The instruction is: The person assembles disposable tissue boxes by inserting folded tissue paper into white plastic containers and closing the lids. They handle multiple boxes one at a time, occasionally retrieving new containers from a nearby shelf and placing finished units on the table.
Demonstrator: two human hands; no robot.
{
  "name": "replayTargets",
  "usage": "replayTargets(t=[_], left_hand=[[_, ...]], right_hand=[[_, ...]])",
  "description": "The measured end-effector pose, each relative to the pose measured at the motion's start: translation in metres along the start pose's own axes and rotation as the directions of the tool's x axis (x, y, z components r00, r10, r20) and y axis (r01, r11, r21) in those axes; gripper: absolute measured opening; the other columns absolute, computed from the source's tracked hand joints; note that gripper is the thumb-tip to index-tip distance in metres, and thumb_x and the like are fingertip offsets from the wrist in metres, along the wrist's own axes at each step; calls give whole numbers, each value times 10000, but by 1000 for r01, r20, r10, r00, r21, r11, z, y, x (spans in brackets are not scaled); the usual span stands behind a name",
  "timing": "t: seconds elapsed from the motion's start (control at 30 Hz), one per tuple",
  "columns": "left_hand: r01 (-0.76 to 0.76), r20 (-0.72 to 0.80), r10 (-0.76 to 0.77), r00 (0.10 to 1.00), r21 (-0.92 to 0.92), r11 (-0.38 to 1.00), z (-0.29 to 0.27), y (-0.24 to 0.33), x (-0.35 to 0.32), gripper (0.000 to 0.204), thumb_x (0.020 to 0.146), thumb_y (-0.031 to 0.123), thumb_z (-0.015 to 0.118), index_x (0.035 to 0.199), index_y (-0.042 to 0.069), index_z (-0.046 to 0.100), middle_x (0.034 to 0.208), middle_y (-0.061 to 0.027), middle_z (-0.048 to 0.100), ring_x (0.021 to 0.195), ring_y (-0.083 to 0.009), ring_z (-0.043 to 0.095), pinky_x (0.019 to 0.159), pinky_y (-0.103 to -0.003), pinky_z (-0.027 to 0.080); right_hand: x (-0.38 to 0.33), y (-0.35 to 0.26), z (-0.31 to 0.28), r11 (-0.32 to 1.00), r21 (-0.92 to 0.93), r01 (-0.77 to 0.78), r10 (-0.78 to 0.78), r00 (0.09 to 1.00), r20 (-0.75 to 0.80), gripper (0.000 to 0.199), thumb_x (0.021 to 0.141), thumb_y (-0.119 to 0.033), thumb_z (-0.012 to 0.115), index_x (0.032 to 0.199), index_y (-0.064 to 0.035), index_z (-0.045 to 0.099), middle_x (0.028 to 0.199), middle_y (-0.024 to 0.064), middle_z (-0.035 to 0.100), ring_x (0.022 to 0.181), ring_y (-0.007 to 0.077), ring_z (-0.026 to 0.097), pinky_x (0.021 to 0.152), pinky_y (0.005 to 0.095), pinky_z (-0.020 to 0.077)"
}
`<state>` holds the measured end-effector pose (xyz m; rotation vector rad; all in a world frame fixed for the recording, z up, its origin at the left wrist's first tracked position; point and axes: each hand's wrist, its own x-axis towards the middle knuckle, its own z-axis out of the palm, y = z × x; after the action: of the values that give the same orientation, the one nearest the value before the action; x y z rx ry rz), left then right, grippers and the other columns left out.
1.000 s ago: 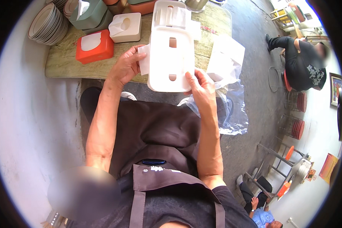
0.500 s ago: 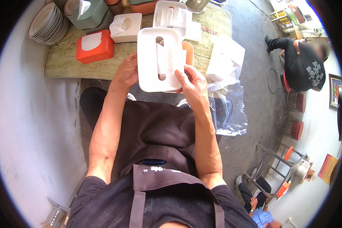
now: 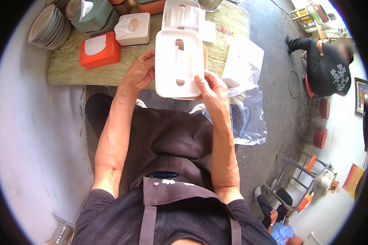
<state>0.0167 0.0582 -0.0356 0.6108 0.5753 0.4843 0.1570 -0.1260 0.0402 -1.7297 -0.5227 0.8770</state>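
Note:
Between my hands, over the table's near edge, is a white tissue-box lid (image 3: 164,69) with a long slot. White shows through the slot, perhaps tissue. A peach-orange edge (image 3: 205,55) peeks out behind the lid on the right; the rest of that part is hidden. My left hand (image 3: 142,71) holds the lid's left side, its fingertips partly out of sight behind it. At the lower right corner my right hand (image 3: 214,89) grips the lid, thumb on top and fingers underneath. Just beyond lies another white tissue box (image 3: 169,19) with folded tissue on it.
On the wooden table (image 3: 69,75) stand a red tissue box (image 3: 100,60), a cream one (image 3: 141,34), grey-green ones (image 3: 95,20) and stacked plates (image 3: 45,30). A tissue pack (image 3: 242,61) with a clear plastic bag (image 3: 249,122) hangs over the right edge. People sit at right.
Both hands have shifted slightly right with the lid, which now sits straighter. Its slot has moved right too. The grip of each hand looks the same.

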Motion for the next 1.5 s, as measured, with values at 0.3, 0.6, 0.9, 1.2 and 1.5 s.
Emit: replayTargets(t=[0.3,0.6,0.9,1.2,1.5], left_hand=[[25,-109,-12,994,121,992,28,11,-16,279,986,199,615,1196,15,612,991,-71,703,866,-147,701,751,-317,603],[-60,-178,189,966,557,829,56,-4,-42,325,1003,326,590,1065,10,638,854,-15,646,727,-70,615,614,-275,555],[-180,-43,366,930,815,551,52,-12,-23,321,974,283,633,914,-33,634,736,-51,646,657,-113,574,616,-310,473],[-125,-88,398,913,870,477,64,-12,-34,339,957,296,656,967,-42,638,783,-93,686,687,-151,620,641,-320,505],[-92,-112,313,943,816,571,56,-16,-33,337,969,318,651,994,-17,636,837,-33,663,720,-92,599,626,-266,517]], right_hand=[[-5,2,-10,1000,1,-6,6,999,-53,305,943,-198,674,1160,16,666,942,74,723,714,99,645,557,244,534],[-5,3,-7,994,-113,-1,-13,993,-120,309,929,-208,675,1147,12,671,903,99,719,675,122,645,554,264,534],[-4,0,-8,993,-114,-17,-5,982,-190,322,938,-226,668,1158,9,663,873,106,717,664,135,646,567,295,531],[-4,9,-11,982,-185,-33,-3,982,-190,338,936,-265,666,1139,6,668,875,121,714,686,168,665,554,306,537],[-1,22,-16,939,-343,36,-111,973,-201,347,922,-290,664,1105,5,675,899,166,711,748,248,684,684,363,541]])
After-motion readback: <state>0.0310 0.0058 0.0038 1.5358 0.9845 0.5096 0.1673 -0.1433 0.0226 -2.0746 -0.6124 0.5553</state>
